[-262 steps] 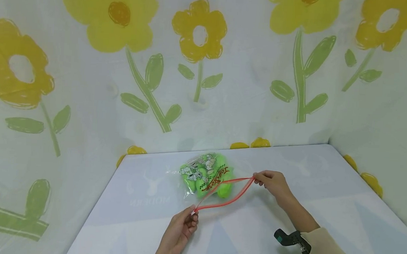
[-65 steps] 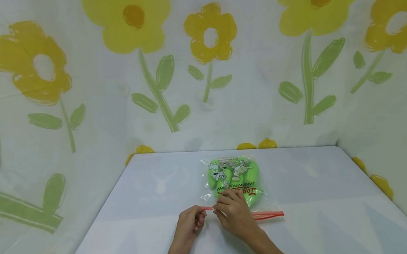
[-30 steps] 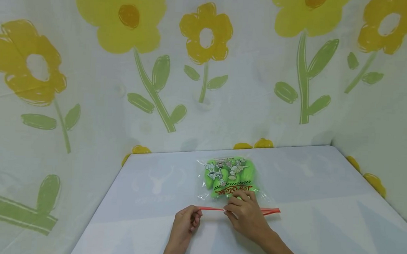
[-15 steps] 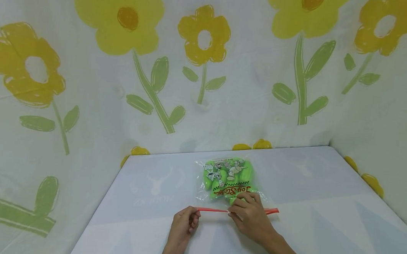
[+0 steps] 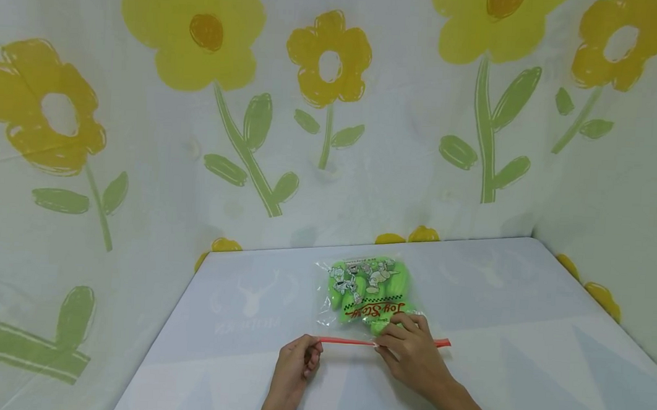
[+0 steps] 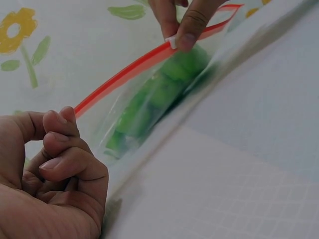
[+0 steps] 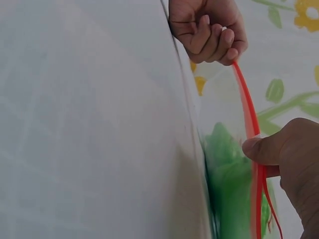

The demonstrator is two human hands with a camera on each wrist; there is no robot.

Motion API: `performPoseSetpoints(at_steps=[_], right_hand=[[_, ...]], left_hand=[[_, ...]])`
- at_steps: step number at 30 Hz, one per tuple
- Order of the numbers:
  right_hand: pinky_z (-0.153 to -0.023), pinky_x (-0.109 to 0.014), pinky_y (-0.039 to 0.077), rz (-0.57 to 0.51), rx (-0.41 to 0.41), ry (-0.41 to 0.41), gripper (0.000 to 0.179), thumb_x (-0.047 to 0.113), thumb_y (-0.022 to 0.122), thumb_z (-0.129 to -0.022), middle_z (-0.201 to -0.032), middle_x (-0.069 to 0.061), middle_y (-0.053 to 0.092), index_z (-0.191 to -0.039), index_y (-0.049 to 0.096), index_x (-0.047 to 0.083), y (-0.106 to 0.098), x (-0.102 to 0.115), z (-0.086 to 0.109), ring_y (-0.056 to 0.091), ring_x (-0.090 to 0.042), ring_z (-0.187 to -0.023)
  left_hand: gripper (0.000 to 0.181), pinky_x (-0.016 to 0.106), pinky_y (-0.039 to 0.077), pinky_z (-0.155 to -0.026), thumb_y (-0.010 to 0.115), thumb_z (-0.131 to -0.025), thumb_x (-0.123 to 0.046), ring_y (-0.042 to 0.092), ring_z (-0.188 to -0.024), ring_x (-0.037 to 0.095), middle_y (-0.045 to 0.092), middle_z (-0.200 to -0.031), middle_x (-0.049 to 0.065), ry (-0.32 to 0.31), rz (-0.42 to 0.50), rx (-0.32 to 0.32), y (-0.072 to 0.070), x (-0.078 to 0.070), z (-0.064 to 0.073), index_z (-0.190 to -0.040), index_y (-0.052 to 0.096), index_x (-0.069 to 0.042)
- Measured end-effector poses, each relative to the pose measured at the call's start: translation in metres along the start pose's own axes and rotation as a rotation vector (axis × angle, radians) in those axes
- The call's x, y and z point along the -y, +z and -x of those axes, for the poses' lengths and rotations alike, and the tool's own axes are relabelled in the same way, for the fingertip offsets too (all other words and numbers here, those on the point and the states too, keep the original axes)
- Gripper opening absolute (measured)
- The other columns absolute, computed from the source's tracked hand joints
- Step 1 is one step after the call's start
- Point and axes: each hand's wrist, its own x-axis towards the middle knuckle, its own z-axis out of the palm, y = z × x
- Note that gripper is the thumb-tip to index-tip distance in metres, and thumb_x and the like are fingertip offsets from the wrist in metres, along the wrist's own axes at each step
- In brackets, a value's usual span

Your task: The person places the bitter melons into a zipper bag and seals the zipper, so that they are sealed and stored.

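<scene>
A clear zip bag with cartoon print and red lettering lies on the table, holding several rounded green objects whose kind is unclear through the plastic. Along its near edge runs a red zip strip. My left hand pinches the strip's left end, its other fingers curled in. Thumb and index finger of my right hand pinch the white slider on the strip. Left of the slider the strip looks pressed together; to its right, in the left wrist view, the two red edges stand apart.
The pale table has faint printed triangles and a deer-head motif. A white curtain with yellow flowers and green stems hangs behind the table and along both sides.
Some seconds ago both hands held the bag's mouth apart at its ends. Since then my right hand has travelled rightward along the strip with the slider, while my left hand keeps the left end.
</scene>
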Motion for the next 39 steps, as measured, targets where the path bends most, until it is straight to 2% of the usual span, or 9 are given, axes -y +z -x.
performPoseSetpoints(at_steps=[7, 15, 22, 35, 39], right_hand=[[-0.086, -0.041, 0.037, -0.007, -0.022, -0.019, 0.019, 0.012, 0.089, -0.069, -0.084, 0.010, 0.065, -0.083, 0.077, 0.016, -0.005, -0.002, 0.005, 0.061, -0.025, -0.098], [-0.087, -0.042, 0.035, -0.027, -0.031, -0.004, 0.019, 0.011, 0.088, -0.069, -0.086, 0.009, 0.066, -0.083, 0.077, 0.015, -0.009, -0.005, 0.008, 0.061, -0.025, -0.100], [-0.086, -0.040, 0.034, -0.030, -0.037, 0.000, 0.018, 0.012, 0.088, -0.070, -0.086, 0.010, 0.066, -0.083, 0.076, 0.017, -0.011, -0.007, 0.010, 0.059, -0.022, -0.096], [-0.085, -0.038, 0.033, -0.027, -0.040, 0.007, 0.018, 0.012, 0.087, -0.070, -0.087, 0.011, 0.067, -0.084, 0.076, 0.017, -0.015, -0.010, 0.016, 0.059, -0.020, -0.096], [-0.085, -0.038, 0.034, -0.026, -0.049, -0.003, 0.012, 0.017, 0.084, -0.075, -0.089, 0.011, 0.067, -0.084, 0.076, 0.017, -0.016, -0.012, 0.017, 0.059, -0.021, -0.095]], left_hand=[[0.022, 0.013, 0.030, -0.043, 0.060, -0.091, -0.010, 0.040, -0.051, 0.003, 0.052, -0.059, -0.004, -0.005, -0.004, -0.007, 0.002, 0.000, 0.001, -0.069, 0.065, -0.007], [0.022, 0.013, 0.030, -0.042, 0.059, -0.090, -0.009, 0.041, -0.051, 0.003, 0.052, -0.060, -0.005, 0.001, -0.004, -0.007, 0.002, -0.001, 0.000, -0.069, 0.064, -0.007], [0.022, 0.013, 0.031, -0.043, 0.058, -0.091, -0.010, 0.041, -0.052, 0.004, 0.052, -0.061, -0.004, -0.007, -0.023, -0.028, 0.002, -0.001, 0.002, -0.070, 0.065, -0.008], [0.022, 0.013, 0.031, -0.043, 0.057, -0.091, -0.010, 0.041, -0.052, 0.004, 0.051, -0.061, -0.005, -0.005, -0.016, -0.019, 0.000, 0.000, 0.000, -0.070, 0.063, -0.007], [0.022, 0.013, 0.030, -0.042, 0.056, -0.091, -0.009, 0.041, -0.052, 0.004, 0.051, -0.061, -0.005, -0.001, -0.012, -0.020, 0.000, 0.000, 0.000, -0.070, 0.063, -0.007]])
